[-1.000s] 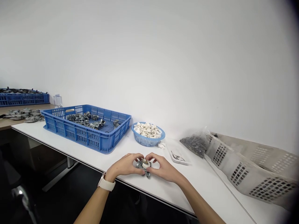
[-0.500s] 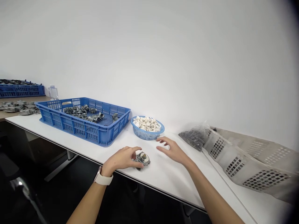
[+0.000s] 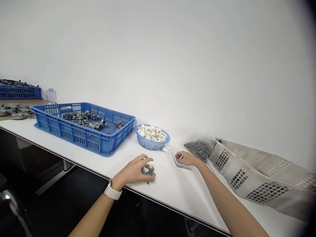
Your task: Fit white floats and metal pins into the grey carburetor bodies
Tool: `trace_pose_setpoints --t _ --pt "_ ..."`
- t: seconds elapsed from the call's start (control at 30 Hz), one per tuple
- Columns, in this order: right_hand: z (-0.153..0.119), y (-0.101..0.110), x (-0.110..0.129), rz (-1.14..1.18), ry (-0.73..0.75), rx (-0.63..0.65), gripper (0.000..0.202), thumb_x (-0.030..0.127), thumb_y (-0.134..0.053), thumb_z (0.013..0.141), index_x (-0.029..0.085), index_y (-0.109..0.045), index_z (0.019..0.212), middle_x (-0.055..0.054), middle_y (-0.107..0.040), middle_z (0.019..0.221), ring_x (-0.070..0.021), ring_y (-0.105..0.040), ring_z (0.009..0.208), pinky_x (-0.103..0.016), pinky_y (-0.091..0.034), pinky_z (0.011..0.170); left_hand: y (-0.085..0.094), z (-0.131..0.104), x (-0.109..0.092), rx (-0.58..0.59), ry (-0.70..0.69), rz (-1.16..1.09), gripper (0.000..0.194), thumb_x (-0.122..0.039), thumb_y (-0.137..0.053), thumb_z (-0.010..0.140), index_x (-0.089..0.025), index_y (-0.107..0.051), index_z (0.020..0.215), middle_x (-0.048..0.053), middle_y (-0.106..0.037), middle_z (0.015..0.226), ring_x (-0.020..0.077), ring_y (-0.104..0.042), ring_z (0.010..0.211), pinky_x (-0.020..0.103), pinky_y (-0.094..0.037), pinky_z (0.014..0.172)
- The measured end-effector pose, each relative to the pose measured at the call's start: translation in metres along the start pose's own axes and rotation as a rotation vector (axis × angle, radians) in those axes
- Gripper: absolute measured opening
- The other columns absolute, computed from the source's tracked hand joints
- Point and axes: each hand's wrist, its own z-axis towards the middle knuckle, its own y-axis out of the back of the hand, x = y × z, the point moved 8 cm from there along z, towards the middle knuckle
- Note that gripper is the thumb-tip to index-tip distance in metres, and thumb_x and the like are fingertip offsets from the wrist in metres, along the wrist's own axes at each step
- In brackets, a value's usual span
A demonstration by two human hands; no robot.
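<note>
Right hand [image 3: 185, 158] over tray [image 3: 183, 166] (perhaps touching)

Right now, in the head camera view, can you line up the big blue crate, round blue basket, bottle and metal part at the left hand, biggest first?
1. Big blue crate
2. Round blue basket
Too close to rank: bottle and metal part. The bottle is farther away, and the left hand partly covers the metal part.

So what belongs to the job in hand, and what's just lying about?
In use, or likely so:
metal part, in the left hand
shallow tray, at the right hand
blue basket of white pieces
blue crate of grey parts

Apparently just lying about:
clear bottle
white perforated bin, perhaps
</note>
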Motion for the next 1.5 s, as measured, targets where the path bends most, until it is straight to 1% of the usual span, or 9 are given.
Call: trace_pose_setpoints --t 0.1,0.4,0.63,0.87,1.1,1.23,1.33,1.4,1.5 --pt "0.005 -0.004 -0.003 0.033 -0.001 0.007 0.034 0.016 -0.062 0.059 0.018 -0.069 0.092 -0.007 -0.072 0.104 -0.0219 -0.065 0.085 -0.028 -0.047 0.067 -0.003 0.001 -0.003 0.008 -0.017 0.016 0.077 -0.067 -0.074 0.081 -0.027 -0.055 0.145 0.008 -0.058 0.138 0.0307 -0.057 0.125 0.036 -0.043 0.106" --pt "0.01 -0.013 -0.012 0.125 0.015 -0.03 0.029 0.017 -0.056 0.061 0.018 -0.065 0.088 -0.003 -0.069 0.085 -0.0191 -0.062 0.076 -0.027 -0.046 0.065 0.012 -0.009 0.003 0.031 0.053 0.054 0.073 -0.067 -0.071 0.084 -0.028 -0.057 0.145 0.008 -0.064 0.14 0.0341 -0.057 0.128 0.038 -0.044 0.104" --pt "0.007 0.001 -0.013 0.112 -0.001 -0.035 0.033 0.021 -0.06 0.067 0.016 -0.074 0.097 -0.006 -0.074 0.088 -0.0214 -0.065 0.079 -0.027 -0.046 0.066 0.017 -0.011 0.007 0.034 0.077 0.066 0.067 -0.066 -0.071 0.084 -0.028 -0.063 0.139 0.006 -0.068 0.133 0.0327 -0.061 0.122 0.035 -0.047 0.097" --pt "0.008 0.003 -0.018 0.065 0.02 -0.075 0.021 0.016 -0.059 0.067 0.019 -0.076 0.08 -0.006 -0.076 0.088 -0.0236 -0.067 0.084 -0.029 -0.046 0.074 0.021 -0.012 -0.002 0.026 0.083 0.095 0.056 -0.057 -0.071 0.088 -0.027 -0.065 0.135 0.005 -0.071 0.128 0.0312 -0.064 0.117 0.034 -0.047 0.094" --pt "-0.001 0.007 -0.018 0.081 0.0 -0.172 0.013 0.013 -0.061 0.065 0.019 -0.067 0.075 -0.004 -0.072 0.082 -0.0199 -0.062 0.073 -0.028 -0.042 0.066 0.019 -0.011 0.0 0.026 0.075 0.084 0.056 -0.059 -0.071 0.087 -0.027 -0.066 0.133 0.004 -0.072 0.128 0.0305 -0.064 0.116 0.033 -0.046 0.094" --pt "-0.012 0.024 -0.003 0.147 0.009 -0.268 0.01 0.016 -0.061 0.068 0.019 -0.066 0.076 -0.004 -0.07 0.077 -0.0193 -0.059 0.068 -0.029 -0.04 0.063 0.019 -0.01 0.005 0.028 0.085 0.072 0.055 -0.061 -0.07 0.087 -0.027 -0.068 0.131 0.004 -0.072 0.126 0.0297 -0.064 0.115 0.032 -0.046 0.092" --pt "-0.024 0.031 0.023 0.239 0.059 -0.348 0.014 0.023 -0.061 0.075 0.019 -0.067 0.086 -0.006 -0.071 0.084 -0.0214 -0.063 0.076 -0.03 -0.043 0.068 0.02 -0.009 0.007 0.02 0.096 0.052 0.056 -0.061 -0.07 0.087 -0.026 -0.069 0.13 0.005 -0.073 0.123 0.0296 -0.064 0.114 0.032 -0.046 0.093" --pt "-0.033 0.024 0.047 0.32 0.108 -0.356 0.019 0.032 -0.062 0.081 0.019 -0.066 0.094 -0.007 -0.073 0.089 -0.0221 -0.065 0.08 -0.031 -0.046 0.07 0.02 -0.009 0.007 0.017 0.102 0.049 0.056 -0.061 -0.07 0.087 -0.026 -0.069 0.131 0.005 -0.073 0.123 0.0293 -0.064 0.113 0.032 -0.046 0.092" --pt "-0.051 -0.005 0.092 0.59 0.233 -0.287 0.025 0.042 -0.067 0.085 0.02 -0.065 0.096 -0.007 -0.075 0.091 -0.0232 -0.069 0.084 -0.033 -0.051 0.075 0.021 -0.009 0.005 0.014 0.103 0.048 0.05 -0.059 -0.068 0.09 -0.027 -0.07 0.127 0.003 -0.073 0.122 0.0273 -0.064 0.112 0.031 -0.046 0.092"
